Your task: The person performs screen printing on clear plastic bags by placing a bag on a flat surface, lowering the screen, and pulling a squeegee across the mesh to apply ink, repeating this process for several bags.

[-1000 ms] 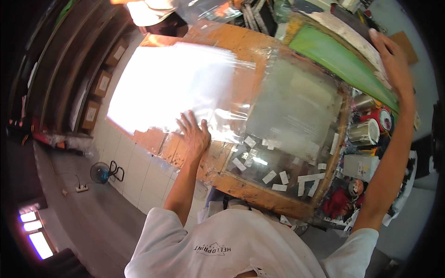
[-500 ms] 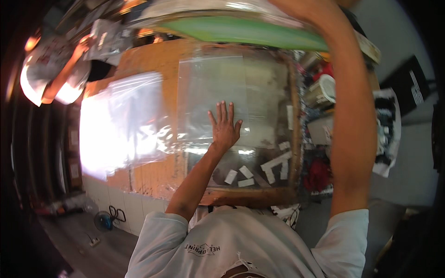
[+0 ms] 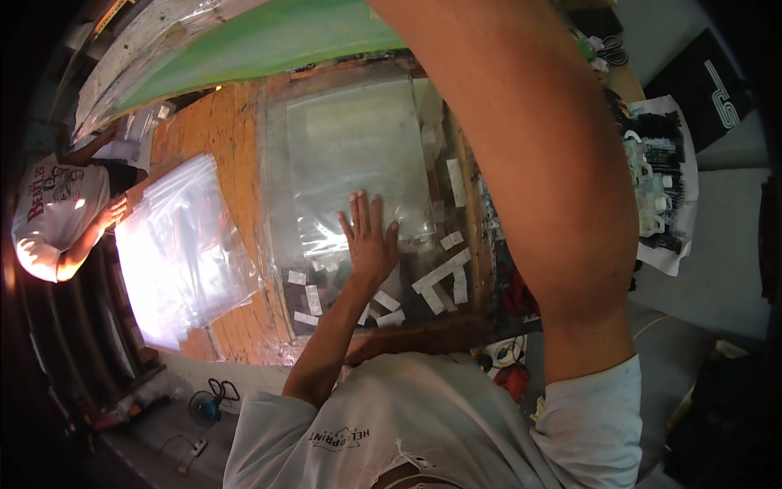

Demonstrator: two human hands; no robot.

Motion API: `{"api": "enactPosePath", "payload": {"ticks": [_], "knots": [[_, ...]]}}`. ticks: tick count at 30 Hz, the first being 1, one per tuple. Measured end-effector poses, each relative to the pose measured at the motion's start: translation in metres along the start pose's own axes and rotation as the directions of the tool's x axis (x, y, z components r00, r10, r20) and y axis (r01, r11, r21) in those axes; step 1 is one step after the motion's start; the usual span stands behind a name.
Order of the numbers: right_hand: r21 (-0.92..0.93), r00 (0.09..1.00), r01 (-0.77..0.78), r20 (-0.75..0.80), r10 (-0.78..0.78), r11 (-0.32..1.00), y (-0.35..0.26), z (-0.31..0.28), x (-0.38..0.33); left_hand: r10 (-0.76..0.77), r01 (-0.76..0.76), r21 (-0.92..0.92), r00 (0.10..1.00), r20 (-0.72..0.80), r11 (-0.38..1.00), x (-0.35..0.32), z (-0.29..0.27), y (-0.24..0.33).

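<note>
While another person stands at the far left edge in a white printed T-shirt, one of their hands rests at the corner of a stack of clear plastic bags lying on the wooden workbench. Just right of that stack, a clear plastic sheet lies flat on a framed printing screen, which sits on the same bench. My left hand presses flat on the lower part of that sheet, palm down, fingers spread and extended, gripping nothing. Strips of white tape are stuck on the screen around and below this hand, some touching the sheet's edge. A long green board runs along the top, beyond the bench. My right arm rises across the centre-right, reaching up past the top edge; the right hand itself is out of frame, so I cannot tell its state. Both hands are well apart. Further right, a printed black-and-white sheet lies beside the screen.
</note>
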State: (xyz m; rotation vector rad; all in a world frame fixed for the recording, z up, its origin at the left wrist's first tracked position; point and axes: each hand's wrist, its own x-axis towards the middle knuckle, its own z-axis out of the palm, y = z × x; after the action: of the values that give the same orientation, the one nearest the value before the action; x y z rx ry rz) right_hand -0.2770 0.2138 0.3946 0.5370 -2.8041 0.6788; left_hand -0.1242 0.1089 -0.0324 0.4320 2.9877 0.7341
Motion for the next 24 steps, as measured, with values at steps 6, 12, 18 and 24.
{"api": "enactPosePath", "payload": {"ticks": [6, 12, 18, 24], "knots": [[0.004, 0.999, 0.024, -0.030, -0.024, 1.000, -0.004, 0.003, -0.004, 0.050, -0.050, 0.069, 0.999, 0.006, 0.996, -0.037, -0.003, -0.007], [-0.003, 0.999, 0.027, -0.042, -0.027, 1.000, -0.011, 0.007, -0.008, 0.083, -0.085, 0.092, 0.996, 0.018, 0.992, -0.043, -0.004, -0.008], [-0.011, 0.999, -0.043, 0.011, 0.043, 0.999, -0.012, 0.008, -0.002, 0.095, -0.098, 0.131, 0.995, 0.028, 0.987, -0.045, 0.001, -0.012], [-0.055, 0.986, -0.013, 0.167, 0.022, 0.998, -0.010, 0.005, 0.009, 0.063, -0.063, 0.070, 0.998, 0.007, 0.996, -0.041, -0.013, -0.004]]}}
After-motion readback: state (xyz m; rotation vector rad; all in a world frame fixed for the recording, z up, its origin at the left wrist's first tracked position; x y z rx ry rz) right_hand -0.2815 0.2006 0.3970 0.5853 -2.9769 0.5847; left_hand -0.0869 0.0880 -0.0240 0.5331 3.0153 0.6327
